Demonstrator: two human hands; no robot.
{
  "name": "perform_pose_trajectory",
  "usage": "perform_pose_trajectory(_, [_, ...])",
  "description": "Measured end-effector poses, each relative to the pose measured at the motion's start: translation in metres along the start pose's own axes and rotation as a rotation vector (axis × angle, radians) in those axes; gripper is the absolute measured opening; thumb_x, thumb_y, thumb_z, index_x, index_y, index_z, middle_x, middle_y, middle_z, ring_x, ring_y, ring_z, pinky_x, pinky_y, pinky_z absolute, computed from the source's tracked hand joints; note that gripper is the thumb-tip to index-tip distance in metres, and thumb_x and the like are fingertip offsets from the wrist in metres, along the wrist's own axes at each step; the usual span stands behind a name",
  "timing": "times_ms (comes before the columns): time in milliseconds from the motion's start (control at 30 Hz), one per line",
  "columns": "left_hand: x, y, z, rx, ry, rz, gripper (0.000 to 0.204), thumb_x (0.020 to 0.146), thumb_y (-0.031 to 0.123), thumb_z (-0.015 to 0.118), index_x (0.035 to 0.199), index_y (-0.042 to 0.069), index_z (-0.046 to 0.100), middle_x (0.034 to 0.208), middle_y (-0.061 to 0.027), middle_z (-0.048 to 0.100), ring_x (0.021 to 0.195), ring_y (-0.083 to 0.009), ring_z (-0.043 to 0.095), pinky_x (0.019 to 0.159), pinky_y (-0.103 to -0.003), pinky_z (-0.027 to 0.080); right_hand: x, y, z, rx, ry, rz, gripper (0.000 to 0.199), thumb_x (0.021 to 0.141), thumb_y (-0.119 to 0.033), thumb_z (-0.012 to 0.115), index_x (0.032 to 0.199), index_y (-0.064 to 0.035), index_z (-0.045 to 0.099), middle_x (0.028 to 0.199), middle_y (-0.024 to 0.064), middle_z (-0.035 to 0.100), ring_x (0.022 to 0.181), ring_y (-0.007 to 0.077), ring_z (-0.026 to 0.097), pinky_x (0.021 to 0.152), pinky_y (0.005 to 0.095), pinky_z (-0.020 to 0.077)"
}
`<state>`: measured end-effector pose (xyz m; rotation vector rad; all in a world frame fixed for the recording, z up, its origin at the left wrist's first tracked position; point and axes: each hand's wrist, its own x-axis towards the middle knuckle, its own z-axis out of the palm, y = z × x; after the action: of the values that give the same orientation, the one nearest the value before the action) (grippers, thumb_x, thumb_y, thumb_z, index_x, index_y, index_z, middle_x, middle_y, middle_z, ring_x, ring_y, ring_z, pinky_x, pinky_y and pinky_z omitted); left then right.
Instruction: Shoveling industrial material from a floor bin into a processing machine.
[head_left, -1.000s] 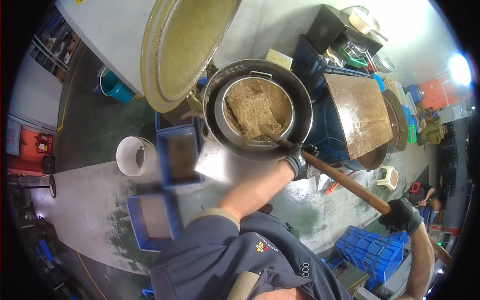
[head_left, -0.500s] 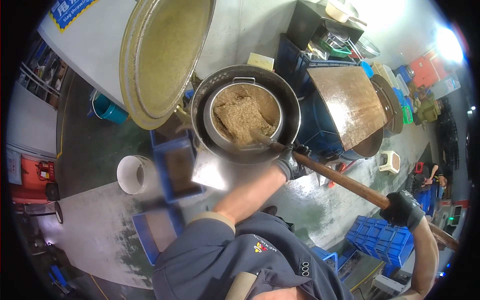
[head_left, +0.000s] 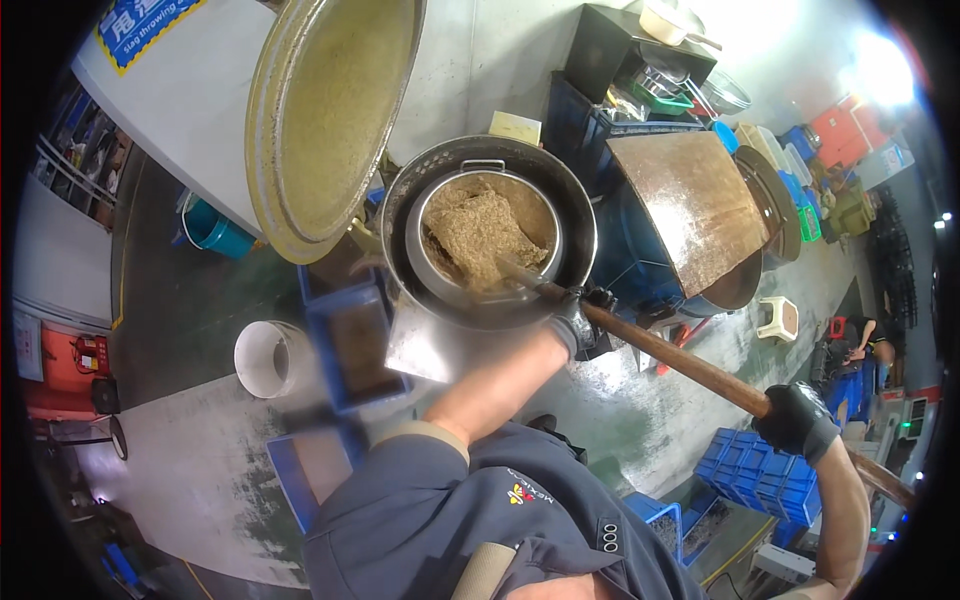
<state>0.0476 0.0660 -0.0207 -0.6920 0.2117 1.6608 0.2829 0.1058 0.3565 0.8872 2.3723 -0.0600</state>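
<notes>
My left hand [head_left: 583,325], in a black glove, is closed round a long wooden handle [head_left: 680,365] near its lower end. Farther up the same shaft, at the right, my right hand [head_left: 793,420], also black-gloved, grips it. The handle slants down into a metal bowl [head_left: 413,235] full of damp, grainy brown material [head_left: 480,235]. A squarish slab of that material lies over the handle's end, so the tool's head is hidden; it looks like a shovel. The bowl sits inside a larger round metal drum [head_left: 590,215], with a small loop at the bowl's far rim.
A big round yellowish lid [head_left: 320,130] stands raised left of the drum. Blue crates [head_left: 350,345] and a white bucket [head_left: 270,358] are at the left. A blue barrel [head_left: 640,240] under a brown board [head_left: 690,210], a stool [head_left: 778,319] and stacked crates [head_left: 760,475] stand right. Another person [head_left: 860,350] is far right.
My grip and the handle stay nearly as they were. The upper end of the handle and my right hand have shifted very slightly left in the picture. The view has moved a little.
</notes>
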Motion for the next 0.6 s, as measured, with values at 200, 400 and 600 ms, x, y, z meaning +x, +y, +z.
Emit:
perform_pose_trajectory(200, [-0.001,-0.010,0.000,-0.151,0.031,-0.190,0.025,0.088,0.029,0.052,0.084,0.006,0.060,0.077,-0.0110,0.065,0.074,-0.0268,0.063,0.078,-0.042,0.054,-0.016,0.000,0.004,0.100,-0.068,0.209,0.019,0.068,-0.023,0.069,0.075,-0.0055,0.067,0.068,0.0182,0.063,0.066,0.0339,0.064,0.063,0.0389,0.0510])
perform_pose_trajectory(400, [0.027,-0.011,-0.021,-0.111,-0.026,-0.121,0.026,0.089,0.029,0.051,0.086,0.005,0.060,0.079,-0.0124,0.065,0.076,-0.0276,0.064,0.079,-0.043,0.054,-0.020,0.015,0.015,0.118,0.046,0.060,0.014,0.071,-0.016,0.066,0.067,-0.0026,0.065,0.051,0.0106,0.059,0.047,0.0197,0.063,0.049,0.0310,0.0501])
perform_pose_trajectory(600, [-0.015,-0.050,0.027,-0.055,-0.103,-0.055,0.026,0.090,0.026,0.049,0.090,0.002,0.060,0.081,-0.0145,0.066,0.077,-0.0290,0.065,0.083,-0.045,0.054,-0.042,0.044,0.030,0.039,0.113,0.082,0.017,0.070,-0.020,0.066,0.068,-0.0031,0.062,0.057,0.0163,0.059,0.058,0.0324,0.063,0.058,0.0397,0.0505])
